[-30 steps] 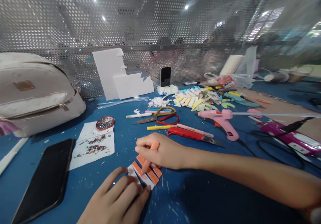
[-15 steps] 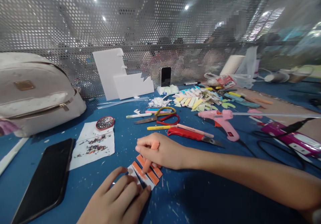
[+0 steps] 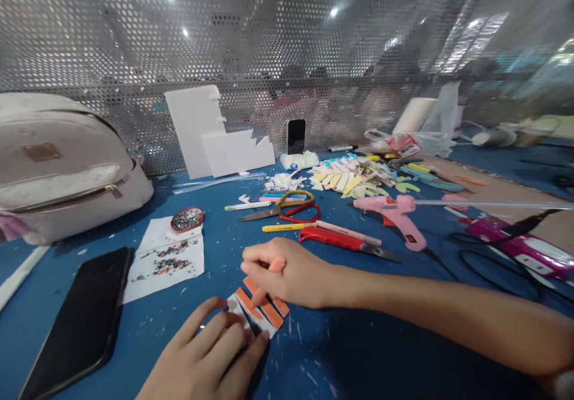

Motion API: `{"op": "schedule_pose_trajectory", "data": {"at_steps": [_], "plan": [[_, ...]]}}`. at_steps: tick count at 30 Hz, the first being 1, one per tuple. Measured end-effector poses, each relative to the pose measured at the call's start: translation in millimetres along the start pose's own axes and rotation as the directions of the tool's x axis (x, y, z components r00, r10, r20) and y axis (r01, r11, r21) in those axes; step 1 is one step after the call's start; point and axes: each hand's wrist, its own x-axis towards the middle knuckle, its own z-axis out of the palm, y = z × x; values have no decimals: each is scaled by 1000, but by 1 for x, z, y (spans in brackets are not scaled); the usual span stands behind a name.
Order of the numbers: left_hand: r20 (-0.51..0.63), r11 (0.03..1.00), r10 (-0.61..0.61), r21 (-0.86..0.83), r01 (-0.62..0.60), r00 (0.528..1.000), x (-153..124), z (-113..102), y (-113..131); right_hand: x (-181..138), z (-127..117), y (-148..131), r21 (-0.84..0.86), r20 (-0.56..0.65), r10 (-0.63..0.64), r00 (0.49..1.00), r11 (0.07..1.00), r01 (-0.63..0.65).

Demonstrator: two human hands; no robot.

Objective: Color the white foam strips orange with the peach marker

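Note:
An orange marker (image 3: 276, 263) is gripped in my right hand (image 3: 291, 271), slanting down to the left. Its tip rests on a small strip coloured orange at the upper end and white at the lower end (image 3: 251, 305). Orange strips (image 3: 271, 313) lie side by side next to it, some partly under my right hand. My left hand (image 3: 213, 346) lies at the near left with bent, spread fingers. Its fingertips press on a white strip (image 3: 235, 305) and its thumb touches the lower end of the strips. Part of the white piece is hidden beneath those fingers.
Beyond my right hand lie a red utility knife (image 3: 332, 238), a yellow marker (image 3: 282, 228) and scissors (image 3: 287, 207). A pink glue gun (image 3: 399, 211) is to the right. Left are a black phone (image 3: 81, 322), a paper with dark bits (image 3: 143, 268) and a backpack (image 3: 67, 179).
The orange marker has tilted lower, its tip shifting slightly up and left along the strip. My right hand has moved a little with it. My left hand stays in place.

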Motion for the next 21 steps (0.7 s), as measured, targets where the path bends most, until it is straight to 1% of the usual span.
{"op": "schedule_pose_trajectory", "data": {"at_steps": [2, 5, 10, 14, 17, 21], "plan": [[17, 1000, 2, -6, -2, 1000, -1, 0, -1, 0, 0, 0, 12, 17, -5, 1000, 1000, 5], [36, 1000, 3, -2, -3, 999, 0, -1, -1, 0, 0, 0, 2, -20, 12, 1000, 1000, -12], [-13, 1000, -7, 8, 7, 1000, 2, -3, 1, 0, 1, 1, 8, -18, 15, 1000, 1000, -15], [21, 1000, 5, 19, -5, 1000, -1, -4, 0, 0, 0, 1, 15, 3, 17, 1000, 1000, -17], [32, 1000, 1, 28, -2, 999, -3, -3, -1, 0, 0, 0, 8, -18, 27, 999, 1000, -27], [8, 1000, -3, 8, 3, 1000, -1, -2, 0, 0, -1, -1, 36, 10, 53, 999, 998, -53]]}}
